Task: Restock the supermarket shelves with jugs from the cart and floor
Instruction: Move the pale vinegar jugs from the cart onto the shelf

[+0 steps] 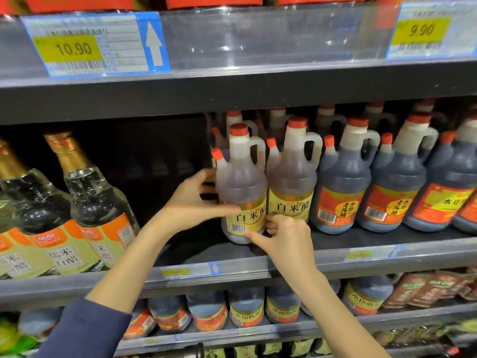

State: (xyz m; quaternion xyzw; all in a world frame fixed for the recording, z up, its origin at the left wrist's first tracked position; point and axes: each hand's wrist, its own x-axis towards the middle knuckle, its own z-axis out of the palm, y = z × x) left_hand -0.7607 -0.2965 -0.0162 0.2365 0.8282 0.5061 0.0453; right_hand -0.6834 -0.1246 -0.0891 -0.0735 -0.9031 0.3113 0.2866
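A pale vinegar jug (241, 187) with a red cap and yellow label stands on the middle shelf (361, 239), leftmost in its row. My left hand (193, 205) wraps its left side, thumb across the label. My right hand (284, 236) touches its lower right side near the base, thumb against the barcode. A second pale jug (293, 177) stands right beside it. Dark vinegar jugs (343, 184) with red labels continue the row to the right.
Left of the held jug is a dark gap on the shelf (160, 161), then tall clear glass bottles (95, 202) with gold necks. The upper shelf edge (232, 94) with price tags hangs overhead. More jugs (246, 308) fill the lower shelf.
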